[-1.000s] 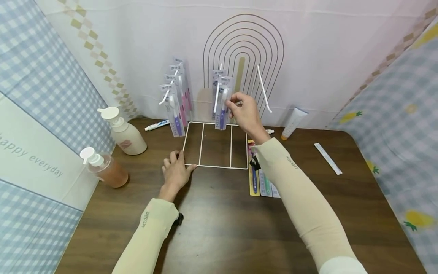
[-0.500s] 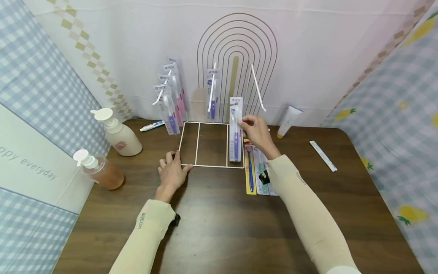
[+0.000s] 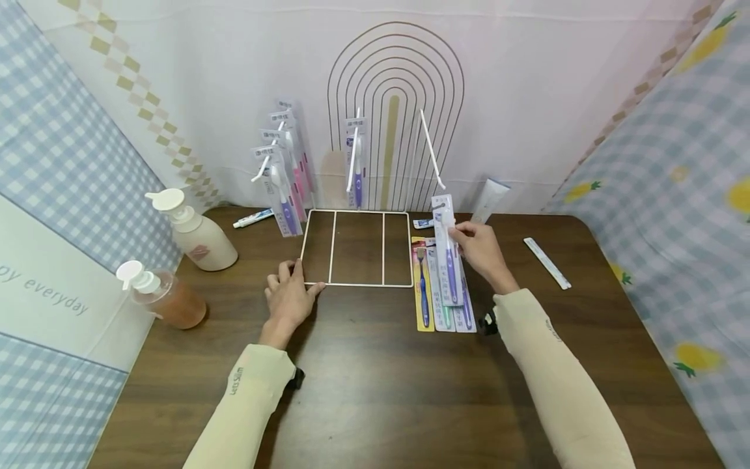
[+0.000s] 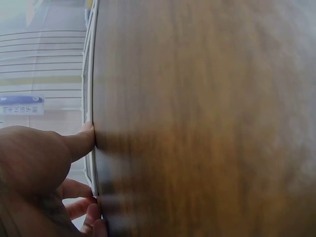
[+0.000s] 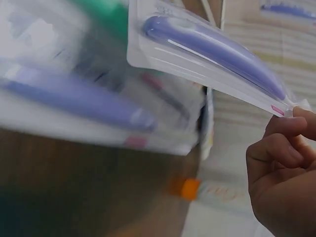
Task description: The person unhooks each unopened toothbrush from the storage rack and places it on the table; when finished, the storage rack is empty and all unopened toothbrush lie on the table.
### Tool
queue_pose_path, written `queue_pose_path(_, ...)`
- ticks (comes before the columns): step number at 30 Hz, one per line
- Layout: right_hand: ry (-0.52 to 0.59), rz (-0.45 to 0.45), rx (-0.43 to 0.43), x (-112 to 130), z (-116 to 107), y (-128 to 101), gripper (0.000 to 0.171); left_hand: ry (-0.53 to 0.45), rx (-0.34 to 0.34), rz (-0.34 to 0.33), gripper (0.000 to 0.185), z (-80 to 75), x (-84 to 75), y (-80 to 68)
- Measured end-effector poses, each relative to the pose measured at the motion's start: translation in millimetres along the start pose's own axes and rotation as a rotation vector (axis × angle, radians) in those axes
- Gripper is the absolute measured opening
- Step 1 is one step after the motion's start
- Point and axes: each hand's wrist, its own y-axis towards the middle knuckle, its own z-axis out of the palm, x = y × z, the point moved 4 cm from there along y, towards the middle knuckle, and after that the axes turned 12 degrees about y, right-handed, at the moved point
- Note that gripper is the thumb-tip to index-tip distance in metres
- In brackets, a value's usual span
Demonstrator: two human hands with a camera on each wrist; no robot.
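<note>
From the head we look forward and down over the worktop (image 3: 363,378); from the left wrist, close and sideways, we share its white wire rack (image 3: 357,284); from the right wrist, also close, its purple toothbrush pack (image 3: 448,267).

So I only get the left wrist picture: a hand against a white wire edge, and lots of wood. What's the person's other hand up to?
Observer: The right hand is pinching a packaged purple toothbrush.

Visitor: Oh! What's around that toothbrush?

Observer: In the head view, it partly covers toothbrush packs lying right of the white wire frame.

Visitor: And what's standing on the far left of the table?

Observer: Two pump bottles, one cream-coloured and one holding amber liquid.
</note>
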Motion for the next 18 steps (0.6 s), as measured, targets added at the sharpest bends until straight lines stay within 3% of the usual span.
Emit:
queue_pose_path(9,-0.051,0.071,-0.050,-42.5,-34.4,-11.0,0.041,-0.003,-0.011,-0.006,0.086,0.3,-1.3,-0.5)
queue_pose_path(18,-0.100,0.158,-0.042,-63.8,-51.0,-19.1,0.047,0.020,0.011,-0.001,0.087,-1.0,-1.8,-2.2)
